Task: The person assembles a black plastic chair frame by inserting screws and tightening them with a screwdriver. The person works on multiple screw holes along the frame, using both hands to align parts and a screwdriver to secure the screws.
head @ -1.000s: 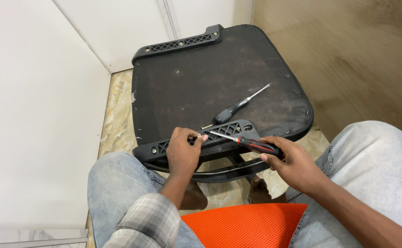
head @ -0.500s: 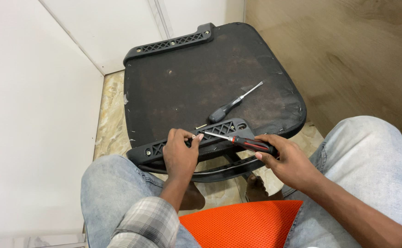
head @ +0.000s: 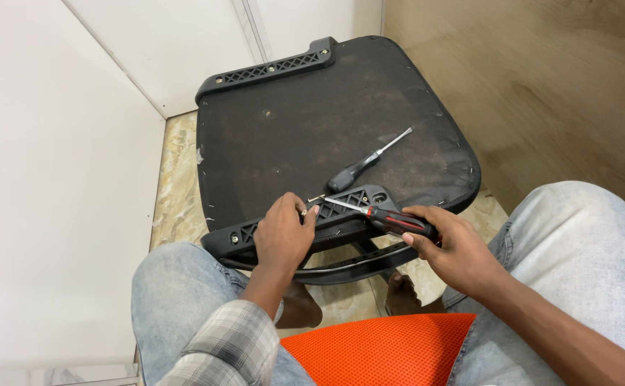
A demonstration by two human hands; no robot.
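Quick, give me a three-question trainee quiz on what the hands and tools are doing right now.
1. True or false: the right hand holds the red-and-black screwdriver.
2. What does the left hand rest on? A) black plastic bracket B) orange cushion C) the wall
3. Fill in: the black-handled screwdriver lies loose on the upturned ___.

Key: 1 true; 2 A; 3 seat base.

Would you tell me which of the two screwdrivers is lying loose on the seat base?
The black-handled screwdriver, untouched on the seat base. The red-and-black screwdriver is in the right hand.
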